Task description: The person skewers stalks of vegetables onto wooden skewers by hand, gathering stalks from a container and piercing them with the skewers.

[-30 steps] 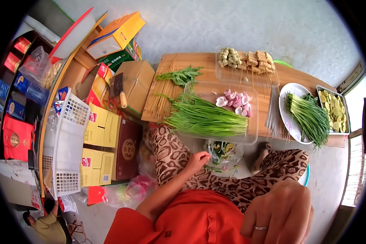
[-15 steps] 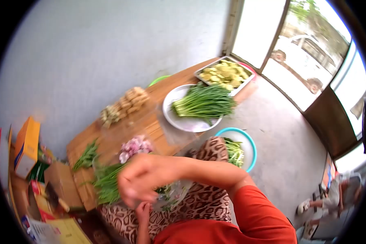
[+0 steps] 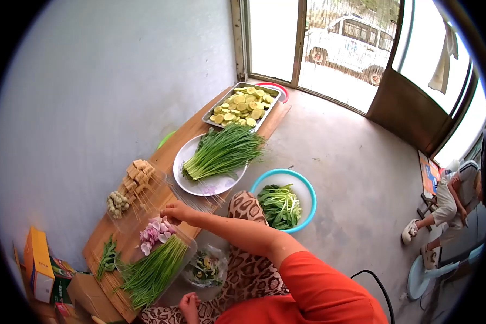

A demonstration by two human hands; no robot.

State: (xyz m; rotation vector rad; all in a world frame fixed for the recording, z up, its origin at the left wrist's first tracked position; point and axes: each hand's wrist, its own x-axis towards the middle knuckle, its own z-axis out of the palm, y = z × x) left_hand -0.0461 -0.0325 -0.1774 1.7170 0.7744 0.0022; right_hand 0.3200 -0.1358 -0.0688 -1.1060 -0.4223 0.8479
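Note:
My right hand (image 3: 174, 212) reaches over the wooden table (image 3: 99, 245), its fingers pinched at the edge of a clear tray beside the pink onion pieces (image 3: 155, 233); thin skewers lie close by. What those fingers hold is too small to name. Low in the view, my left hand (image 3: 189, 305) is closed near my lap, its contents hidden. Cut green stems (image 3: 155, 270) fill the tray's front part. Beyond lie tan cubes (image 3: 137, 177) and small pale pieces (image 3: 117, 204). A clear bag with scraps (image 3: 206, 267) sits beside the table.
Long greens (image 3: 221, 154) rest on a white plate (image 3: 184, 185). Sliced squash (image 3: 240, 108) fills a metal tray farther back. A blue-rimmed basin (image 3: 311, 197) with leafy greens stands on the floor. Boxes (image 3: 39, 262) are at left; a seated person (image 3: 452, 202) is at right.
My right hand has moved from near my left hand out to the tray by the onion pieces. The view has shifted, showing more of the doorway and the seated person.

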